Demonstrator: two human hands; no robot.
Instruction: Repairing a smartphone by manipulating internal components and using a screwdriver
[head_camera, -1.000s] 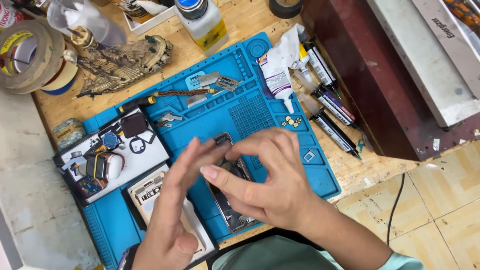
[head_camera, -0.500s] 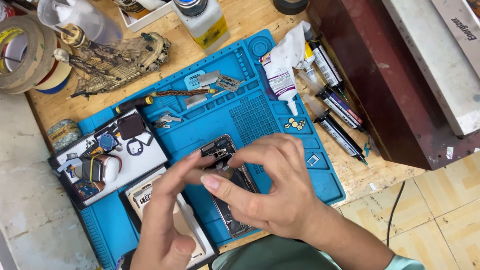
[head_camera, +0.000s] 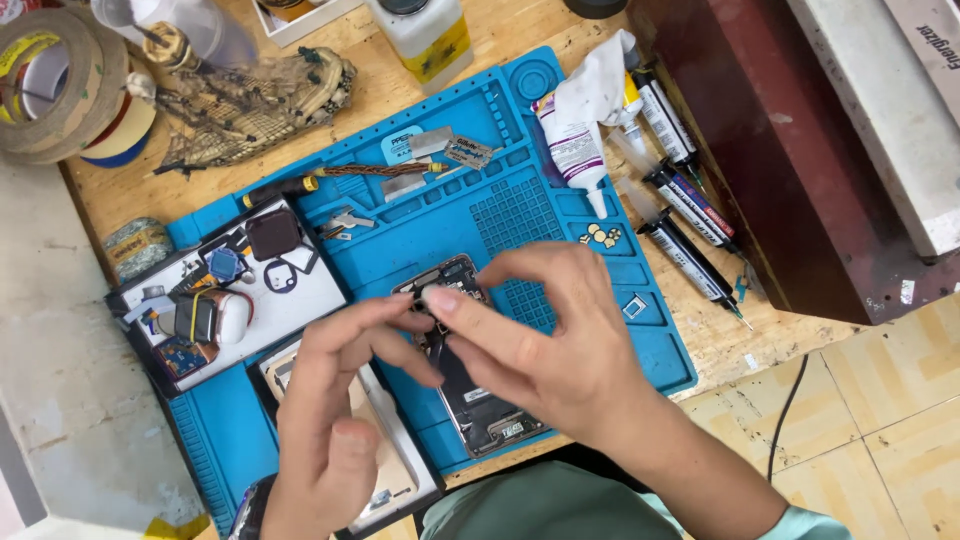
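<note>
An opened phone body (head_camera: 478, 405) lies on the blue repair mat (head_camera: 480, 215), its inner parts showing. My right hand (head_camera: 545, 345) hovers over its upper part, thumb and fingers pinching a small part at the phone's camera end. My left hand (head_camera: 335, 420) comes in from the lower left, its fingertips meeting the right thumb at that same small part (head_camera: 432, 296). Both hands hide the middle of the phone.
A white tray (head_camera: 310, 295) of small parts sits at the left of the mat, a phone screen panel (head_camera: 395, 455) below it. Glue tube (head_camera: 572, 150), several syringes (head_camera: 690, 250), razor blades (head_camera: 440, 150), a screwdriver (head_camera: 320, 180), tape rolls (head_camera: 60, 85) and a bottle (head_camera: 425, 35) lie around.
My hands have shifted slightly up along the phone toward its camera end, and the fingertips of both hands have drawn together on the small part.
</note>
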